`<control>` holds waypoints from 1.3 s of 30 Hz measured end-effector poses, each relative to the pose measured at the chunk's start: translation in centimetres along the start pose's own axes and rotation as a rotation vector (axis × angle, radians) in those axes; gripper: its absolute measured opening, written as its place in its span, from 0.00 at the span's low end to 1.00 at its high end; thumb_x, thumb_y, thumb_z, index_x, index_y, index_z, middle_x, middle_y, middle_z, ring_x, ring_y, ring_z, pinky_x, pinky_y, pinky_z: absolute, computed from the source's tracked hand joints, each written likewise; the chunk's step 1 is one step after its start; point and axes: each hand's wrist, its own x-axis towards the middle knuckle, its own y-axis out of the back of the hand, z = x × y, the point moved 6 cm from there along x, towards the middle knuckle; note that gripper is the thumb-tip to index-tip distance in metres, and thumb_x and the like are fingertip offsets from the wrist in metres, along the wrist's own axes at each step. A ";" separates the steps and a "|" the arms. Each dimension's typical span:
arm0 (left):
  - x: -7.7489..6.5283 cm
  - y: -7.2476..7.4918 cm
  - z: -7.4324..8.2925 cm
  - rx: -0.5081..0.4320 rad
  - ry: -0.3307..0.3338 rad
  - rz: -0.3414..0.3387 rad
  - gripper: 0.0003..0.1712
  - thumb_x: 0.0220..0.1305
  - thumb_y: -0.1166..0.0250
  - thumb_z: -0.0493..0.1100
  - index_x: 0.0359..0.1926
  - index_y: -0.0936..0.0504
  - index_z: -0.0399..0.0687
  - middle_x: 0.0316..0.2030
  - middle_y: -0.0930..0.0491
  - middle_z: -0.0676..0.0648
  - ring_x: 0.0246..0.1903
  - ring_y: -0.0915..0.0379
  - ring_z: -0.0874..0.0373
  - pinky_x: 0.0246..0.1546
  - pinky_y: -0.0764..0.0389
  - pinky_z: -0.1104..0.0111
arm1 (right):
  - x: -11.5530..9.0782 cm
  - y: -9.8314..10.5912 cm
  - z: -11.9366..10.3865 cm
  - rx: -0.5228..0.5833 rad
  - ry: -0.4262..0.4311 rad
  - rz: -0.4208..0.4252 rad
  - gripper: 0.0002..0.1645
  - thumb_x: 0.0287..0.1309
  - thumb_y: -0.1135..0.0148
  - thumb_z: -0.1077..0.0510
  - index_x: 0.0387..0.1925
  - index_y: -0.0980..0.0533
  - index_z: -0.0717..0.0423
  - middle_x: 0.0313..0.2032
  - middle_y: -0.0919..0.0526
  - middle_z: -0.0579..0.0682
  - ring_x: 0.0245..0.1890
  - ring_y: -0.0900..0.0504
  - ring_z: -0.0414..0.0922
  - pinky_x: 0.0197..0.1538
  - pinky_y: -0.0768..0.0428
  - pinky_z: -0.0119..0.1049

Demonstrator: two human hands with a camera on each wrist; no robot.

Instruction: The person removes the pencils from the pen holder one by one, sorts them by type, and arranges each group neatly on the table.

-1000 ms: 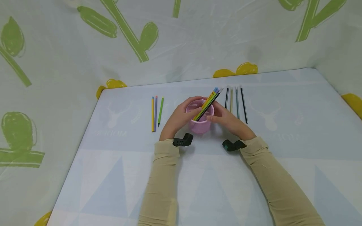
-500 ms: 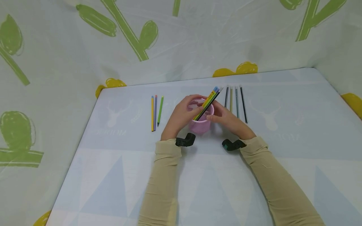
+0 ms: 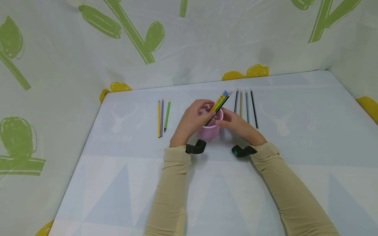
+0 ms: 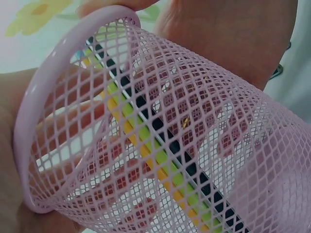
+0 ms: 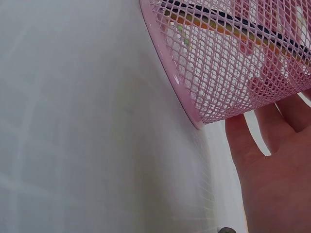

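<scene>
A pink mesh pencil cup (image 3: pixel 209 132) stands between the two hands, with several pencils (image 3: pixel 219 104) leaning in it toward the upper right. My left hand (image 3: pixel 190 119) curls round the cup's left and far side, its thumb reaching over the opening to the pencils. On the right side, my right hand (image 3: pixel 240 126) holds the cup, thumb at the near rim and fingers behind. Through the mesh in the left wrist view, black, green and yellow pencils (image 4: pixel 160 150) run slantwise. The right wrist view shows the cup (image 5: pixel 233 77) against the right fingers.
Left of the cup lie a yellow pencil (image 3: pixel 158 118), a purple pencil (image 3: pixel 161 118) and a green pencil (image 3: pixel 167 114). Several darker pencils (image 3: pixel 254 109) lie side by side at the right, beyond the right hand. A pale patterned cloth (image 3: pixel 218 196) covers the table.
My left hand has shifted slightly right, its thumb moving farther over the cup's opening and across the pencils. The right hand and the cup stay nearly in place.
</scene>
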 end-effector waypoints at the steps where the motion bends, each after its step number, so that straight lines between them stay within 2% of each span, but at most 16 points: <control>1: 0.0 0.0 0.1 0.011 0.002 0.000 0.21 0.56 0.40 0.54 0.52 0.28 0.59 0.50 0.31 0.57 0.48 0.34 0.63 0.50 0.31 0.66 | 0.0 0.0 0.0 0.004 0.000 -0.001 0.36 0.59 0.48 0.51 0.66 0.49 0.40 0.63 0.43 0.37 0.62 0.43 0.40 0.62 0.45 0.48; 6: -0.2 0.1 0.4 0.062 0.011 0.008 0.19 0.56 0.40 0.52 0.50 0.27 0.60 0.50 0.31 0.59 0.49 0.35 0.64 0.49 0.31 0.67 | 0.0 0.0 0.1 0.016 0.007 -0.008 0.36 0.59 0.48 0.50 0.66 0.48 0.40 0.63 0.42 0.37 0.62 0.43 0.40 0.62 0.45 0.48; 9: -0.3 0.1 0.6 0.112 0.062 0.015 0.15 0.55 0.38 0.53 0.45 0.24 0.60 0.49 0.31 0.58 0.48 0.35 0.63 0.48 0.30 0.65 | 0.0 0.1 0.0 0.009 -0.002 -0.013 0.35 0.59 0.48 0.51 0.66 0.49 0.41 0.63 0.43 0.37 0.62 0.44 0.40 0.62 0.46 0.49; 12: -0.4 0.2 0.8 0.204 0.131 0.016 0.14 0.53 0.37 0.55 0.39 0.23 0.57 0.49 0.31 0.56 0.49 0.35 0.61 0.47 0.29 0.63 | -0.1 0.0 -0.7 -0.003 -0.019 -0.016 0.36 0.60 0.49 0.52 0.67 0.50 0.42 0.65 0.46 0.38 0.63 0.45 0.42 0.61 0.45 0.50; 16: -0.4 0.3 1.0 0.304 0.191 0.001 0.16 0.53 0.38 0.57 0.40 0.21 0.56 0.52 0.31 0.54 0.53 0.36 0.59 0.48 0.29 0.60 | -0.6 -0.3 -1.9 -0.009 -0.042 -0.017 0.37 0.60 0.50 0.53 0.68 0.52 0.45 0.65 0.46 0.42 0.63 0.45 0.44 0.61 0.44 0.49; 21: -0.4 0.2 0.8 0.301 0.227 -0.019 0.14 0.53 0.38 0.56 0.38 0.19 0.57 0.52 0.31 0.54 0.54 0.37 0.59 0.49 0.30 0.59 | -0.9 -0.5 -2.2 -0.011 -0.061 -0.015 0.37 0.60 0.50 0.52 0.68 0.52 0.47 0.66 0.47 0.43 0.64 0.46 0.45 0.62 0.46 0.49; 26: -0.4 0.2 0.6 0.299 0.231 -0.034 0.13 0.55 0.39 0.55 0.38 0.19 0.57 0.48 0.29 0.53 0.48 0.34 0.59 0.43 0.29 0.62 | -0.4 -0.3 -1.0 0.010 -0.060 -0.006 0.38 0.59 0.48 0.50 0.68 0.52 0.42 0.65 0.47 0.40 0.64 0.46 0.44 0.62 0.47 0.50; 30: -0.4 0.4 0.7 0.330 0.209 -0.026 0.11 0.56 0.41 0.53 0.39 0.18 0.59 0.46 0.28 0.53 0.46 0.32 0.59 0.41 0.28 0.62 | 0.0 -0.1 -0.2 0.016 -0.030 0.003 0.37 0.59 0.47 0.50 0.67 0.51 0.41 0.65 0.46 0.40 0.63 0.45 0.44 0.62 0.46 0.50; 35: -0.5 0.9 0.7 0.321 0.166 0.018 0.14 0.59 0.43 0.53 0.42 0.19 0.56 0.48 0.27 0.54 0.48 0.32 0.60 0.44 0.28 0.62 | 0.0 0.0 0.0 0.011 0.002 0.005 0.36 0.59 0.48 0.51 0.66 0.49 0.40 0.65 0.45 0.39 0.63 0.46 0.44 0.62 0.47 0.50; 39: -0.6 1.8 0.7 0.286 0.144 0.074 0.14 0.59 0.43 0.52 0.42 0.20 0.54 0.47 0.27 0.55 0.47 0.32 0.61 0.44 0.29 0.64 | 0.0 -0.2 -0.5 0.022 0.022 -0.009 0.34 0.60 0.49 0.54 0.66 0.47 0.44 0.63 0.42 0.42 0.62 0.43 0.44 0.62 0.45 0.48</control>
